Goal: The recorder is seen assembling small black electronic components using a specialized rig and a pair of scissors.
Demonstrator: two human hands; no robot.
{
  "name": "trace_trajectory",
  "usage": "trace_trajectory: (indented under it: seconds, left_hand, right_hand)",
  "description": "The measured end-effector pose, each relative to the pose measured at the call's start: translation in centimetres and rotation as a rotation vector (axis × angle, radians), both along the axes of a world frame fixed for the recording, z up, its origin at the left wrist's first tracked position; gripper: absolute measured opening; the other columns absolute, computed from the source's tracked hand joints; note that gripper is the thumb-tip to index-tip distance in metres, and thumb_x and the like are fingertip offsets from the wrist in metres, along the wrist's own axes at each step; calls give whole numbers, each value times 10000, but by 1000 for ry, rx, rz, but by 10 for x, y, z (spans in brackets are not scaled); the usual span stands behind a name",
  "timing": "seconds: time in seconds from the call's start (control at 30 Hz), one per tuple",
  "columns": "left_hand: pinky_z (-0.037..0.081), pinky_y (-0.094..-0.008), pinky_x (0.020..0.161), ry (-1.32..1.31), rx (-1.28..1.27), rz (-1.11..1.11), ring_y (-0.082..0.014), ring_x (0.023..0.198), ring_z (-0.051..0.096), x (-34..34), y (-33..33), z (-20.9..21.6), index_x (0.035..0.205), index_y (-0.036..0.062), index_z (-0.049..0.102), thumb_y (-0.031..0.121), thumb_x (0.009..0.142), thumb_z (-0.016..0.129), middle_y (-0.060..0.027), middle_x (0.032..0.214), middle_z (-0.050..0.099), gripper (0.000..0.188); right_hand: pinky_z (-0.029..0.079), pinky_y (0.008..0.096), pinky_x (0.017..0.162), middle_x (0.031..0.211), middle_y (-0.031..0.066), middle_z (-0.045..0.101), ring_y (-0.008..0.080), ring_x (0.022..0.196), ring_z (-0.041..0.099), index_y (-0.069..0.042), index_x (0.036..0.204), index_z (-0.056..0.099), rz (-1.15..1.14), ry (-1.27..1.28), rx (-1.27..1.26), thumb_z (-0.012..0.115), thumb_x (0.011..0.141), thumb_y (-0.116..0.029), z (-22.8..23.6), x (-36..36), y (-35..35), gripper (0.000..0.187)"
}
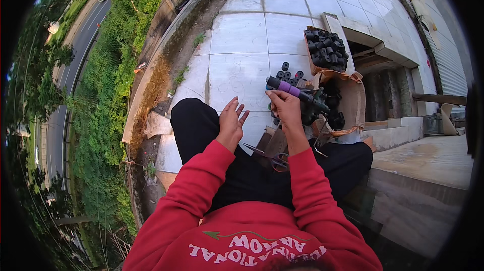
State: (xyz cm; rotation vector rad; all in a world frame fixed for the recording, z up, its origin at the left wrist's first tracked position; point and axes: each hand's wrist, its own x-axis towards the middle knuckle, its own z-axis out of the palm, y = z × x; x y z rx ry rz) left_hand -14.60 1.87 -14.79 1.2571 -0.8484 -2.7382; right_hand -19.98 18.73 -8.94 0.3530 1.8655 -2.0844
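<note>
My left hand [232,124] is raised above my left leg, fingers apart, with nothing in it. My right hand [285,109] has its fingertips pinched together just below a black cylinder with a purple band [289,88]. Whether they grip the cylinder or something small is hidden. The cylinder joins a dark green piece of equipment [317,100] to the right of that hand. Scissors with purple handles [279,161] lie partly open by my lap, below the right hand. Small black rolls [286,75] stand in a group on the tiles beyond it.
A carton heaped with black rolls [326,49] stands ahead on the right. An open cardboard box [357,100] with more black pieces is nearer. Beyond it are a tiled ledge and a recess [385,87]. A low wall [151,69] borders the left side, with plants and a road past it.
</note>
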Motion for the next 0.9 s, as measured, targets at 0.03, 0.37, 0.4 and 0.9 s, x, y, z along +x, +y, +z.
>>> trace_trajectory:
  seconds: [0.03,0.37,0.4,0.9]
  left_hand:
    - [526,-406,1097,-22,-312,-48,-222,1278,644,0,-3,1,1395,-3,599,162,1107,579,-61,1336,636,332]
    - [529,-281,880,344,-482,-589,-108,938,690,-35,24,39,1163,-5,795,245,1030,744,-64,1003,798,288]
    - [529,-281,880,345,-481,-588,-108,938,690,-35,23,37,1163,-5,795,245,1030,744,-64,1003,798,288]
    - [569,-266,781,398,-608,-586,-107,819,706,-18,30,16,1072,-61,783,122,1017,736,-67,909,781,197]
  right_hand:
    - [363,214,470,663,-19,616,44,533,522,2,1034,790,0,3,-14,823,945,-206,-2,1,-1,228]
    - [358,211,510,685,-38,613,29,551,497,-30,1061,803,70,-14,88,779,993,-226,-17,20,8,209]
    - [364,217,514,686,-34,620,33,556,502,-30,1047,807,92,-10,105,772,999,-231,-17,23,8,209]
    - [508,422,611,633,111,648,262,608,674,-86,1037,815,421,299,945,812,911,-338,55,98,64,282]
